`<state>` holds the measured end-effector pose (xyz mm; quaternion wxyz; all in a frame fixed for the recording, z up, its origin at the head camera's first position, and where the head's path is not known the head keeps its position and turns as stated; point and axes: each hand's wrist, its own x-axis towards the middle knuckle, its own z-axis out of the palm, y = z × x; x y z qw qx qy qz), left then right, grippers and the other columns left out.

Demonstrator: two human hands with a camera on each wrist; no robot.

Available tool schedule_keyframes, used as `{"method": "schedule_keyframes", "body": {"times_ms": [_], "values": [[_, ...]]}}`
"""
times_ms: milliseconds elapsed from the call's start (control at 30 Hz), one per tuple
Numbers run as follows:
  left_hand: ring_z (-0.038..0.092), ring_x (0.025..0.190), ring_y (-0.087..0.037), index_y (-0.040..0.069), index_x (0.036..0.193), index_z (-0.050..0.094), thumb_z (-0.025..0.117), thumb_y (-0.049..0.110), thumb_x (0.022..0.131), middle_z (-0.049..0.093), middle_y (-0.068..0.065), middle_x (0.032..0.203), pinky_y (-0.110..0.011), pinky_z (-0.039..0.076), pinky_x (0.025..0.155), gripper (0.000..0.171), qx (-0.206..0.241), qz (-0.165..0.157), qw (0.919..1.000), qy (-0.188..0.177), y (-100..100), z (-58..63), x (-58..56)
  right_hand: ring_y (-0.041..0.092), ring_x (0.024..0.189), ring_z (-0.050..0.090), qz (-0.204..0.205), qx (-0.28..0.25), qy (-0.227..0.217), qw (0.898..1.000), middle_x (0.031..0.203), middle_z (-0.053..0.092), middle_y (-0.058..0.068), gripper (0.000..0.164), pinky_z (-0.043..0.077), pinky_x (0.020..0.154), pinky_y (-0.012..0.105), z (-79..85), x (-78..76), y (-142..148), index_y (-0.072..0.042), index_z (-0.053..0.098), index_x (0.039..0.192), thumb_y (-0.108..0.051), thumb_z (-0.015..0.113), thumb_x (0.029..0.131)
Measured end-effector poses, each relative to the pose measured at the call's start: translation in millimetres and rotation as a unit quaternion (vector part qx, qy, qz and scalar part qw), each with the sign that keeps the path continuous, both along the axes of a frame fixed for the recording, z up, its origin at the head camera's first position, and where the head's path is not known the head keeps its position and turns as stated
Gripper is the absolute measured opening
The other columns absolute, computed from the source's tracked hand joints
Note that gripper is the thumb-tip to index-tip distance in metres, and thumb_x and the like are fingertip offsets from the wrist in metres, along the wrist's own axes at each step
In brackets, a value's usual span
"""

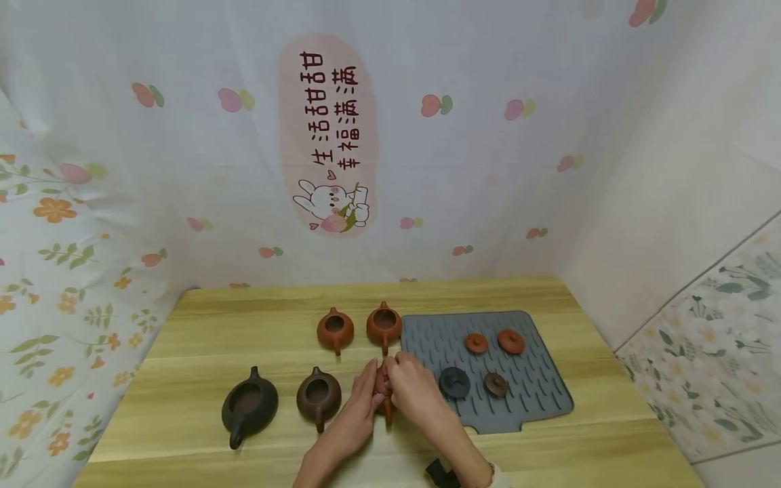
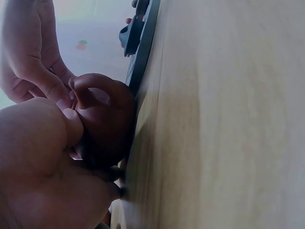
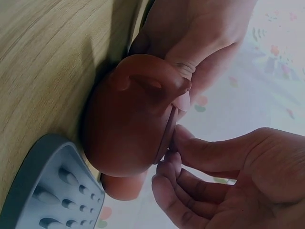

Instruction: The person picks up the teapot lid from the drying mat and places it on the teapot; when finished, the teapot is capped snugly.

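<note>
A reddish-brown clay teapot (image 3: 121, 124) stands on the table between the hands, its loop handle toward the person. My left hand (image 1: 358, 410) holds it from the left, the thumb by the rim. Leaning in from the right, my right hand (image 1: 416, 392) pinches the teapot's lid (image 3: 167, 136) at the top, where the fingers hide the knob. In the right wrist view the lid sits at the pot's mouth; whether it is fully seated I cannot tell. The left wrist view shows the teapot's handle side (image 2: 107, 124) with both hands close around the top.
Lidless teapots stand nearby: a black one (image 1: 259, 410), a dark brown one (image 1: 326, 403), and two orange-red ones (image 1: 343, 334) (image 1: 392, 333) behind. On the right, a grey ridged mat (image 1: 427, 332) carries several lids, including a black lid (image 1: 454, 388) and a brown lid (image 1: 496, 384).
</note>
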<state>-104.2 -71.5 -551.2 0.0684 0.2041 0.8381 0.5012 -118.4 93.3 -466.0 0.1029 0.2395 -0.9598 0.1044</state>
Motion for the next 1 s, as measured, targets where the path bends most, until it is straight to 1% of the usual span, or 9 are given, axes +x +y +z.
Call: {"method": "schedule_keyframes", "body": {"times_ms": [133, 233, 367, 467, 533, 667, 767, 933, 1000], "values": [[0.021, 0.162, -0.057, -0.003, 0.175, 0.013, 0.037, 0.036, 0.121, 0.019, -0.036, 0.177, -0.068, 0.019, 0.131, 0.07, -0.005, -0.002, 1.0, -0.005, 4, 1.5, 0.5, 0.023, 0.077, 0.062, -0.007, -0.004, -0.014, 1.0, 0.085, 0.06, 0.008, 0.019, 0.052, 0.054, 0.029, -1.2, -0.3, 4, 0.0, 0.074, 0.098, 0.002, 0.089, 0.088], [0.02, 0.163, -0.055, -0.005, 0.174, 0.013, 0.038, 0.03, 0.122, 0.017, -0.035, 0.178, -0.067, 0.016, 0.132, 0.068, -0.01, -0.011, 0.9998, -0.013, 5, 8.5, -0.3, 0.024, 0.078, 0.063, -0.012, -0.007, -0.015, 1.0, 0.086, 0.061, 0.009, 0.018, 0.054, 0.054, 0.031, -1.8, -1.6, 5, 0.0, 0.074, 0.098, 0.002, 0.089, 0.088], [0.011, 0.166, -0.055, -0.008, 0.173, 0.009, 0.036, 0.03, 0.122, 0.009, -0.034, 0.18, -0.07, 0.014, 0.131, 0.069, -0.019, -0.041, 0.9983, -0.037, -1, 20.1, -3.2, 0.025, 0.077, 0.062, -0.006, -0.008, -0.006, 1.0, 0.087, 0.061, 0.009, 0.019, 0.054, 0.054, 0.032, -2.5, -2.7, 4, 0.0, 0.074, 0.099, 0.003, 0.09, 0.087], [0.005, 0.168, -0.05, -0.006, 0.174, 0.006, 0.035, 0.034, 0.122, 0.003, -0.029, 0.182, -0.064, 0.016, 0.134, 0.072, -0.029, -0.05, 0.9971, -0.049, -9, 28.4, -6.8, 0.024, 0.075, 0.061, 0.01, -0.018, -0.006, 1.0, 0.087, 0.06, 0.009, 0.022, 0.052, 0.053, 0.03, -1.8, -2.7, 4, 0.0, 0.075, 0.103, 0.003, 0.09, 0.087], [0.005, 0.169, -0.047, -0.002, 0.175, 0.005, 0.035, 0.037, 0.122, 0.001, -0.028, 0.183, -0.06, 0.02, 0.135, 0.072, -0.035, -0.044, 0.9977, -0.037, -14, 31.4, -11.5, 0.024, 0.075, 0.062, 0.019, -0.028, -0.014, 0.999, 0.088, 0.062, 0.009, 0.024, 0.051, 0.054, 0.029, 1.6, -2.2, 7, 0.001, 0.075, 0.107, 0.003, 0.09, 0.088], [0.007, 0.168, -0.05, 0.001, 0.176, 0.005, 0.038, 0.034, 0.122, 0.0, -0.029, 0.182, -0.068, 0.023, 0.131, 0.072, -0.018, -0.022, 0.9996, -0.003, -15, 41.4, -26.1, 0.025, 0.079, 0.067, 0.012, -0.066, -0.04, 0.997, 0.093, 0.067, 0.01, 0.019, 0.054, 0.057, 0.03, 14.1, -2.6, 19, -0.001, 0.075, 0.104, 0.002, 0.088, 0.09], [0.007, 0.169, -0.049, 0.003, 0.177, 0.005, 0.042, 0.03, 0.122, -0.002, -0.027, 0.183, -0.07, 0.023, 0.13, 0.072, -0.007, -0.015, 0.9997, 0.018, -11, 33.7, -44.5, 0.025, 0.08, 0.07, -0.024, -0.094, -0.042, 0.994, 0.094, 0.07, 0.01, 0.016, 0.058, 0.06, 0.032, 23.6, -4.6, 33, -0.002, 0.075, 0.098, -0.001, 0.089, 0.091], [0.009, 0.17, -0.04, 0.015, 0.179, 0.0, 0.039, 0.043, 0.121, -0.004, -0.018, 0.185, -0.061, 0.028, 0.132, 0.075, -0.043, 0.005, 0.9982, 0.042, -2, -5.2, -79.4, 0.022, 0.079, 0.071, -0.076, -0.106, -0.032, 0.991, 0.093, 0.07, 0.008, 0.013, 0.058, 0.062, 0.032, 30.3, -8.8, 58, -0.004, 0.075, 0.097, -0.005, 0.088, 0.093], [0.008, 0.17, -0.042, 0.016, 0.179, 0.0, 0.039, 0.045, 0.121, -0.005, -0.019, 0.185, -0.065, 0.026, 0.131, 0.076, -0.039, 0.007, 0.9987, 0.032, 1, -4.9, -85.4, 0.022, 0.078, 0.07, -0.08, -0.11, -0.039, 0.99, 0.093, 0.07, 0.008, 0.013, 0.058, 0.062, 0.033, 32.7, -11.0, 66, -0.005, 0.075, 0.097, -0.007, 0.087, 0.094]]}}
